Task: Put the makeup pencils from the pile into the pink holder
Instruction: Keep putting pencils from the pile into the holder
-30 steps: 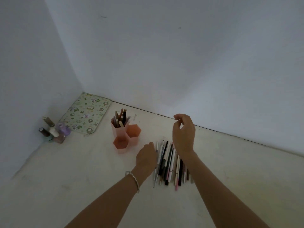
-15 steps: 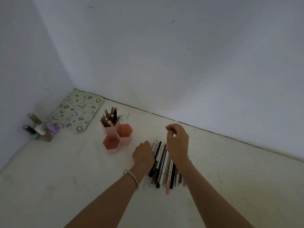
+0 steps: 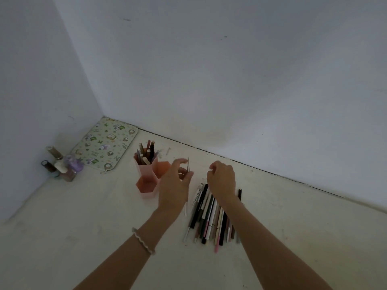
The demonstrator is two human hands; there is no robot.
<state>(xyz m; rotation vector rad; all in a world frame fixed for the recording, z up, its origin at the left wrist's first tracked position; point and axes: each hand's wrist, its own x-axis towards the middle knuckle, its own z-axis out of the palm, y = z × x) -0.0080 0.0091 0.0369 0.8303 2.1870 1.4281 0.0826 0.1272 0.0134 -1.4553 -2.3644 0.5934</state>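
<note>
A pile of makeup pencils (image 3: 211, 216) lies on the pale surface in front of me. To its left stands the pink holder (image 3: 146, 174) with three hexagonal cups; the tall back cup holds several pencils, and the two lower cups look empty. My left hand (image 3: 174, 190) is raised between holder and pile, pinching a thin pencil (image 3: 188, 164) that points upward, its lower end showing below the palm. Over the pile's far end hovers my right hand (image 3: 223, 180), fingers curled, with nothing visible in it.
A patterned green mat (image 3: 104, 143) lies in the corner behind the holder. Several small bottles (image 3: 60, 164) stand by the left wall. Walls close in at the left and back.
My left hand has lifted off the pile's left edge with a thin pencil and moved toward the holder. My right hand has sunk lower over the pile's far end.
</note>
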